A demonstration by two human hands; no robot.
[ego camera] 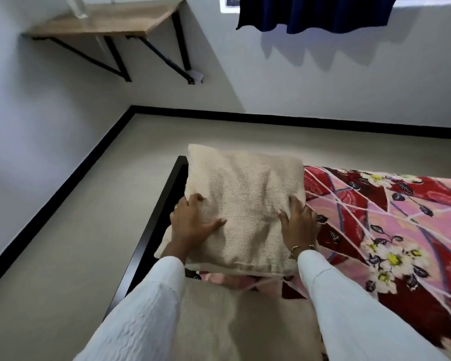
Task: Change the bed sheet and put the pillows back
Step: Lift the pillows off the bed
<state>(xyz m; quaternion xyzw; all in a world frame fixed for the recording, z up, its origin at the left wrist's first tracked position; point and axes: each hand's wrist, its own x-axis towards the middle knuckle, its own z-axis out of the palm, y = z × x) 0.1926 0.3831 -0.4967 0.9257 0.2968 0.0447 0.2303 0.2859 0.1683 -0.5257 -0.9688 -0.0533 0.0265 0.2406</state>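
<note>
- The floral bed sheet (pixel 391 217), red and pink with white flowers, already lay spread over the bed on the right of the frame, so the change of sheet looked done, as far as I could see of it.
- The beige pillow (pixel 245 204) sat at centre frame on the end of the bed by the black bed frame (pixel 167 194). A second beige pillow (pixel 235 319) lay below it, at lower centre between the white sleeves.
- I judged the job near its end, with only the pillows left to settle.
- The left hand (pixel 190 225) lay flat on the upper pillow's left edge, fingers spread and thumb out across the cloth, pressing, not gripping.
- The right hand (pixel 297 222) rested on the pillow's right edge, fingers loosely apart and pointing up the frame, a bracelet (pixel 301 248) at the wrist.
- Neither hand was closed round anything.
</note>
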